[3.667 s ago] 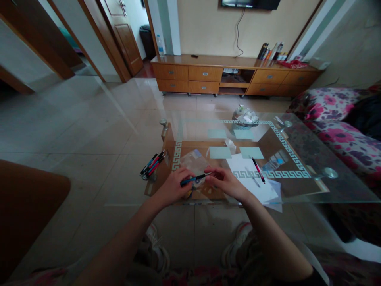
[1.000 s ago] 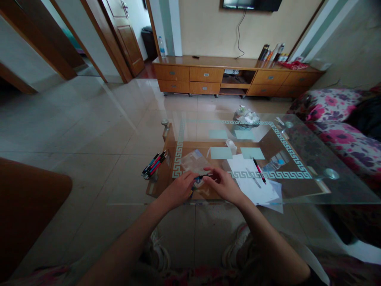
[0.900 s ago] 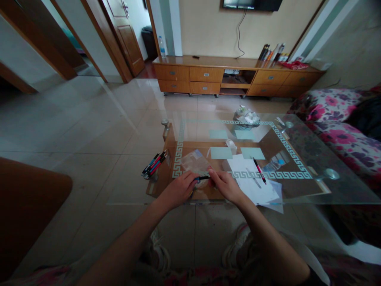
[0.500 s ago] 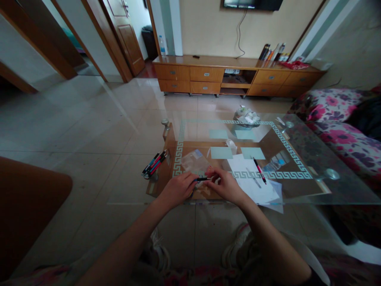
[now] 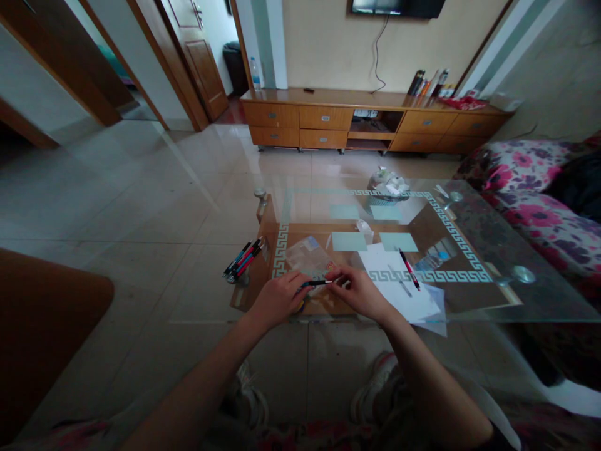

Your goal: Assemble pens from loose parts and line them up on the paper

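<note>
Over the near edge of the glass table (image 5: pixel 469 307), my left hand (image 5: pixel 280 295) is closed on a pen (image 5: pixel 317 283) with a blue and black body. The pen lies roughly level and points to the right. At its right end, the bent thumb and fingers of my right hand (image 5: pixel 353 288) pinch around the tip, partly hiding it. Just beyond my hands is a clear plastic bag (image 5: pixel 307 254). White paper sheets (image 5: pixel 399 294) lie to the right of my right hand, with a red and black pen (image 5: pixel 410 269) on them.
Several pens (image 5: pixel 243 260) lie in a pile at the table's left side. A crumpled white tissue (image 5: pixel 365 230) and a basket with a plastic bag (image 5: pixel 389 185) show farther back. A plastic bottle (image 5: pixel 434 260) is seen at the right. Beyond stands a wooden cabinet (image 5: pixel 323 117).
My hands have shifted very slightly apart, with the right fingers now nearer the very end of the pen. Everything else stays in place.
</note>
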The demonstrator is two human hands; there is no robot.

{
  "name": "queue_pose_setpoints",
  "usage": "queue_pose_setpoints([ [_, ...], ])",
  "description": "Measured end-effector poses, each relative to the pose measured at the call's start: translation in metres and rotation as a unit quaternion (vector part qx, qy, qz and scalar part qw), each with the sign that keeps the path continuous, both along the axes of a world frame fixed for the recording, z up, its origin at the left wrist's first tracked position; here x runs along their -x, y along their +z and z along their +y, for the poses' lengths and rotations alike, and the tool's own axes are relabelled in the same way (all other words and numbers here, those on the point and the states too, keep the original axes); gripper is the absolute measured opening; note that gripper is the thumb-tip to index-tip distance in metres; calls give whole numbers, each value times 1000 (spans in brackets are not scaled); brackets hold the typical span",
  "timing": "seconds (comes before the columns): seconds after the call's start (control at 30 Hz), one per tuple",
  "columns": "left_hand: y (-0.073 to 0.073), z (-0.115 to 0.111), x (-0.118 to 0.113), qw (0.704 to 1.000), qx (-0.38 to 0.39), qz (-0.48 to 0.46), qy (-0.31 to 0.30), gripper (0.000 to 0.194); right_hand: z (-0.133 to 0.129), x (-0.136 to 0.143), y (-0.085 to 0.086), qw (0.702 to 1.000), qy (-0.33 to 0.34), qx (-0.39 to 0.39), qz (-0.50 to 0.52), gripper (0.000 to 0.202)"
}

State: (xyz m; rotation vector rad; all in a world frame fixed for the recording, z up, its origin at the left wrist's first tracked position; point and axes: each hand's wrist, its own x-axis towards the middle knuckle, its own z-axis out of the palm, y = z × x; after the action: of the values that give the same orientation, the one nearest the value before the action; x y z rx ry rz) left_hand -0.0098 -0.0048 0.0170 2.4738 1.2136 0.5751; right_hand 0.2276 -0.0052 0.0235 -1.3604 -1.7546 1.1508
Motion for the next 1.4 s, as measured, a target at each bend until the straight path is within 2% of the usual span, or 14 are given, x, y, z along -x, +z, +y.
queue_pose_setpoints([
  [0.1,1,0,-1,1000,-9,-1,1,23,0,1,3,1000,9,0,-16,31],
  [0.2,1,0,-1,1000,-13,-1,-4,22,0,2,7,999,33,8,-42,47],
  [0.4,1,0,-1,1000,-14,3,8,23,2,-1,1,1000,-16,1,-5,24],
  [0.6,0,0,-2,999,-26,10,21,23,4,0,-3,995,-43,22,87,21],
  [0.87,2,-1,-3,999,-10,4,36,23,4,4,17,952,-112,120,257,29],
  [1.03,1,-1,-3,999,-1,-9,35,22,4,1,13,932,-149,152,293,34],
  [1.2,-1,0,-3,999,-3,-14,34,21,6,-1,11,917,-194,147,316,36],
  [1.3,-2,0,-3,999,-1,-17,35,21,7,-1,12,899,-232,137,346,31],
  [1.4,-2,-1,-4,999,2,-28,40,21,7,0,11,893,-228,140,362,23],
])
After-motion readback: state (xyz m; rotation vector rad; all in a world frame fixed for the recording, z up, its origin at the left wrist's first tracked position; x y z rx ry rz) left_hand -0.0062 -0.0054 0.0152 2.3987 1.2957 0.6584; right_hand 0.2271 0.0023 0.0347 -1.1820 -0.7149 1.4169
